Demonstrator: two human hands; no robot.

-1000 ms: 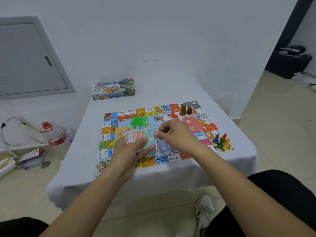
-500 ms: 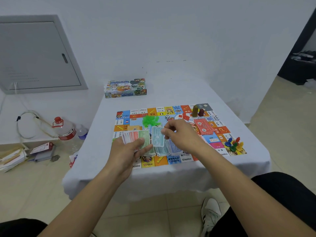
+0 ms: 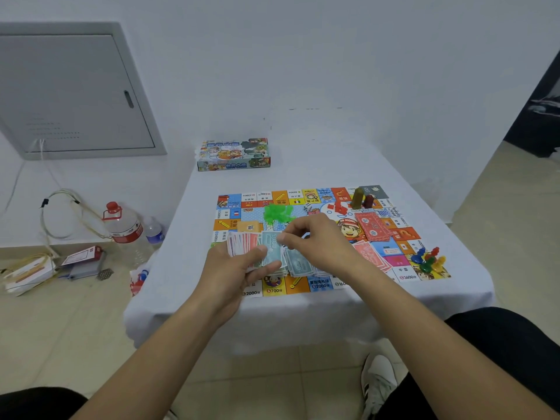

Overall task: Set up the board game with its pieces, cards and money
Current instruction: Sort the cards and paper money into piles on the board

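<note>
A white-clothed table (image 3: 333,313) is standing against a pale wall, carrying the colourful game board (image 3: 303,204) across its middle. The game box (image 3: 233,154) is lying at the far left corner. Over the near edge of the board, the left hand (image 3: 233,274) is holding a fanned bundle of play money (image 3: 245,242), thumb pressing across the notes. The right hand (image 3: 321,244) is pinching a teal note (image 3: 271,247) just beside the fan, above more notes spread on the board. Red cards (image 3: 374,227) are lying to the right, coloured pawns (image 3: 428,259) are sitting near the right corner, and green pieces (image 3: 277,212) are resting further back. A large water bottle (image 3: 124,225) is standing on the floor at left.
</note>
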